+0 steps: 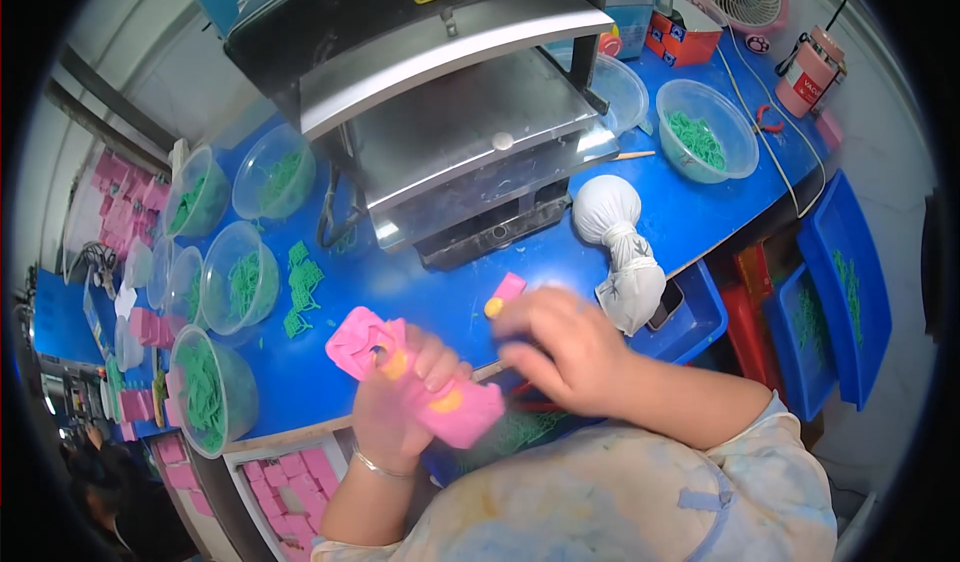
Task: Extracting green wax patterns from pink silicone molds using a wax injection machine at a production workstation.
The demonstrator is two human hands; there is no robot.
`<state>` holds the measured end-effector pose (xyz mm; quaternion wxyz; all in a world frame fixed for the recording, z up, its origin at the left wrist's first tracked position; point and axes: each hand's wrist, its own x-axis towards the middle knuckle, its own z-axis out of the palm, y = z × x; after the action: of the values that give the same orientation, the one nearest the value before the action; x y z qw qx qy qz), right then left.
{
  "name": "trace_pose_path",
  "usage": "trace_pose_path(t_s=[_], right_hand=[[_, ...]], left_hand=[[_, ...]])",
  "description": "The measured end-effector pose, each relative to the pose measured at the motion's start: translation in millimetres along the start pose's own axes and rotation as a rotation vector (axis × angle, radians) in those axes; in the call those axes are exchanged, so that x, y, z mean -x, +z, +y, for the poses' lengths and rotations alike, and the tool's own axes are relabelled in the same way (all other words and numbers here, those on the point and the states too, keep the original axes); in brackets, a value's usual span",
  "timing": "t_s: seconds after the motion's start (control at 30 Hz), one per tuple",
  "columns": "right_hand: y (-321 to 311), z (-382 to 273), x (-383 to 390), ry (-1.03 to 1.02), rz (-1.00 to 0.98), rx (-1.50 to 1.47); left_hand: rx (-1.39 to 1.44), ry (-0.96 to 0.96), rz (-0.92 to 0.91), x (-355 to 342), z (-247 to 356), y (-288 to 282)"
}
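My left hand (pixel 390 407) grips a soft pink mould-like piece (pixel 465 417) with yellow patches and an opening at its upper end. To the right, my right hand (pixel 560 347) has its thumb and loosely bent fingers apart, slightly blurred, near a small pink bar (pixel 512 285) and a round yellow piece (pixel 494 307) on the blue tabletop (pixel 400 282). A white tied cloth bundle (pixel 610 212) lies just beyond my right hand. Green lattice-like strands (pixel 300 292) lie left of the pink piece.
A metal press machine (pixel 450 122) stands at the back. Plastic bowls of green strands (pixel 240 277) line the left, another (pixel 705 142) the right. Blue trays (pixel 845 292) sit beside the table's right edge. Another person (pixel 110 492) is at far lower left; pink blocks (pixel 290 487) lie below the table.
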<state>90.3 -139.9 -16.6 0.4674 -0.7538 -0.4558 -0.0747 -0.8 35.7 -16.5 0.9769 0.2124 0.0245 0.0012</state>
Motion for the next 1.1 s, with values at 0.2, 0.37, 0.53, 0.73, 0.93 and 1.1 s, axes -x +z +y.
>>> trace_pose_path(t_s=[0.2,0.37,0.53,0.73,0.93,1.1], right_hand=[[-4.4,12.5,-7.8,0.049,-0.186,0.359],[-11.7,-8.5,-13.8,0.463,-0.093,-0.237],[-31.3,-27.8,-24.6,-0.018,0.007,-0.084],[-37.8,-26.9,-20.5,-0.214,-0.203,0.032],[-34.4,-31.5,-20.4,-0.216,-0.2,-0.123],[-25.2,-36.7,-12.7,-0.306,-0.119,0.325]], left_hand=[[-0.272,-0.073,0.037,-0.6,-2.0,8.4],[-1.341,0.313,0.046,5.1,6.0,12.8],[-2.095,0.727,-0.158,0.0,8.7,10.5],[-2.044,0.53,-0.161,5.3,6.9,24.3],[-2.046,0.454,-0.221,6.3,8.9,28.2],[-1.857,0.33,-0.245,0.1,5.3,25.9]])
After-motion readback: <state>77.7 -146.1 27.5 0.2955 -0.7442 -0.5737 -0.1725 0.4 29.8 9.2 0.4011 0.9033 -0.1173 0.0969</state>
